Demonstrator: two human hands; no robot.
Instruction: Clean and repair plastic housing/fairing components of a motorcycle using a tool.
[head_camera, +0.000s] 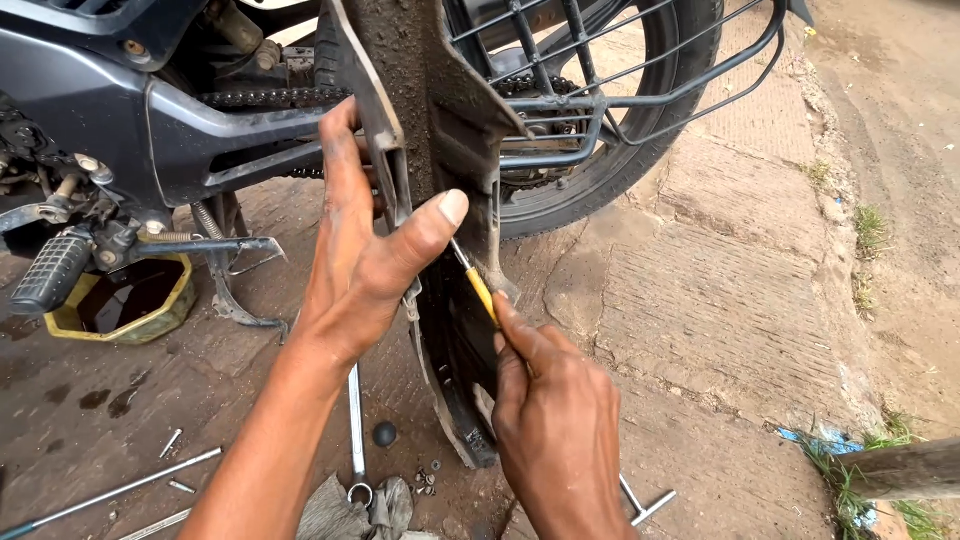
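Mud-caked black plastic mudguard (440, 150) stands upright beside the motorcycle's rear wheel (640, 130), clasped by the left hand (365, 250) to steady it (thumb pressed in front) while the right hand (555, 420) grips a yellow-handled screwdriver (478, 285) against its inner face.

— How many hands do I log, and what else is in their grip?

— I count two hands: left hand (360, 255) and right hand (555, 420). One yellow-handled screwdriver (478, 285), one black mudguard panel (440, 200).

— Upper half of the frame?

— I list one motorcycle rear wheel (640, 130), one drive chain (270, 97), one wire saree guard (620, 70), one footpeg (50, 272).

— Lower left?

— One yellow oil pan (125, 300), one combination spanner (356, 420), one long rod (120, 490), one grey rag (350, 510), one small dark round cap (385, 433). I make out roughly three loose bolts and a cluster of small nuts, too small to count. One T-handle tool (645, 505) at bottom centre.
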